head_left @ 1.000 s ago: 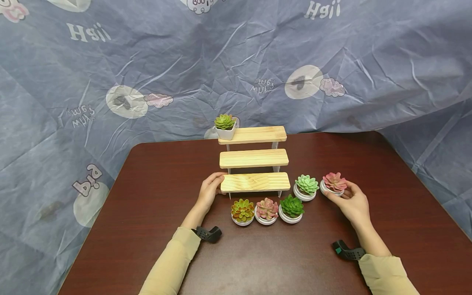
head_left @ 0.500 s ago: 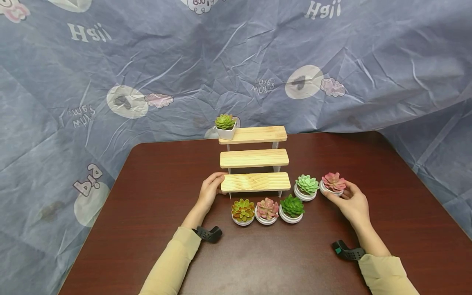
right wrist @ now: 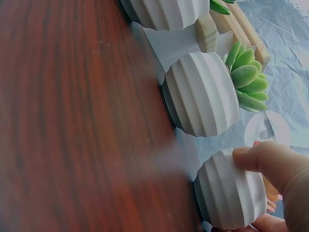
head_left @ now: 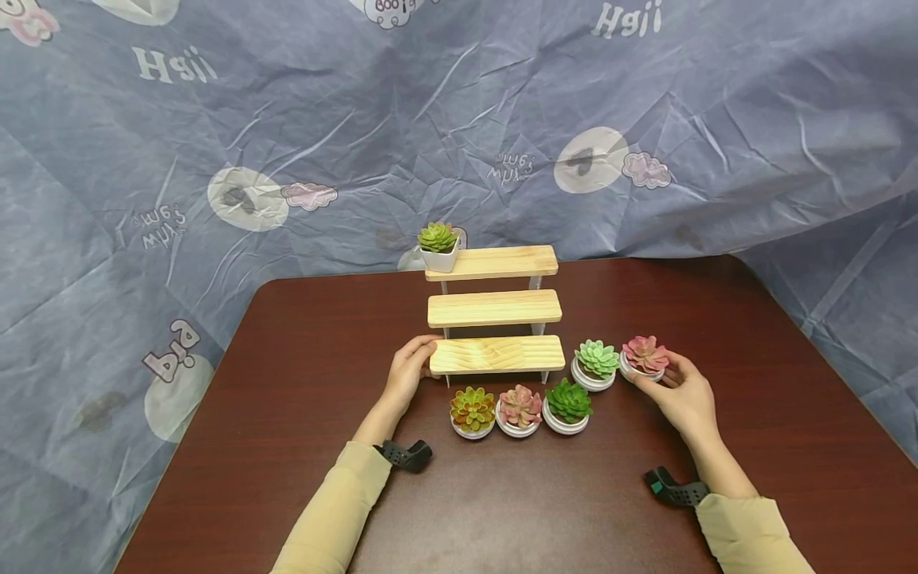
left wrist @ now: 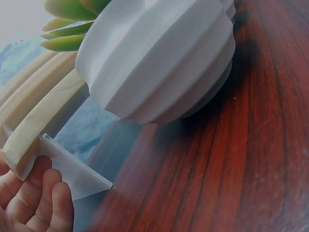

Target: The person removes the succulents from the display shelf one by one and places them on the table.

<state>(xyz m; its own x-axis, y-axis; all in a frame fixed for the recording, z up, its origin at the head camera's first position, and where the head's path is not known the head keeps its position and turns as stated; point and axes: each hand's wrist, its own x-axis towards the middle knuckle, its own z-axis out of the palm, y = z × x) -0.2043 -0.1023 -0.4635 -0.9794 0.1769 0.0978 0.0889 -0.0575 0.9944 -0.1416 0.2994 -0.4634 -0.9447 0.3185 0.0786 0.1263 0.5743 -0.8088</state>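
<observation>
My left hand [head_left: 409,367] grips the left end of the lowest board of a three-tier wooden display stand [head_left: 497,354]. In the left wrist view, its fingers [left wrist: 41,193] curl beside the clear side panel [left wrist: 72,169]. My right hand [head_left: 684,395] holds a pink-red succulent [head_left: 645,355] in a round white ribbed pot. The right wrist view shows the thumb against that pot [right wrist: 229,191], which stands upright on or just at the tabletop. Left of it sits a pale green succulent [head_left: 597,363], apart from the held one.
In front of the stand, an orange-green succulent [head_left: 472,410], a pink one [head_left: 519,408] and a dark green one [head_left: 567,404] form a row. A green succulent in a square white pot [head_left: 438,247] occupies the top board's left end. Blue patterned cloth [head_left: 387,119] hangs behind the table [head_left: 287,446].
My right hand has shifted the pink-red succulent slightly left, closer to the pale green one. The left hand and the stand have stayed put.
</observation>
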